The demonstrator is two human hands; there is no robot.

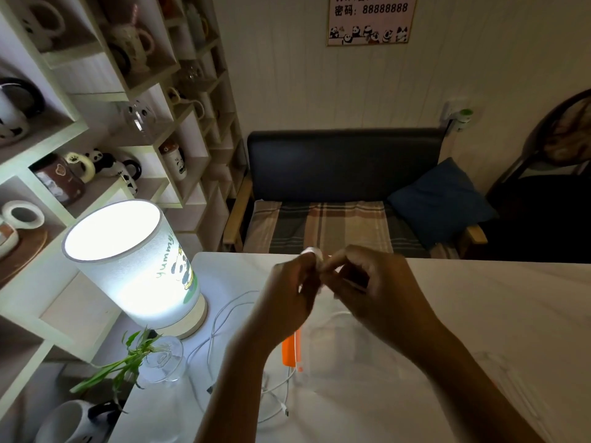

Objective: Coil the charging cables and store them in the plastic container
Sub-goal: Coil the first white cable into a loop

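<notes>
Presently, loose white cable point(220, 318) trails across the desk point(479, 314) beside the lit lamp point(134, 266). Left hand point(287, 292) and right hand point(374, 282), raised above the desk's middle, both pinch a small white cable coil point(315, 255); its axis is unclear. Below them an orange piece point(289, 350) lies lengthwise, pointing away.

Crowded left edge, open tabletop to the right

We are seeing the lit lamp point(134, 266) standing at the left of the white table point(479, 314), with a glass vase point(164, 359) of green stems just below it in the frame, closing off that side. Loose white cable point(220, 324) is trailing across the table's lower-left part, beside an orange object point(289, 350) under our raised hands. We are finding bare tabletop across the right half of the frame.
</notes>
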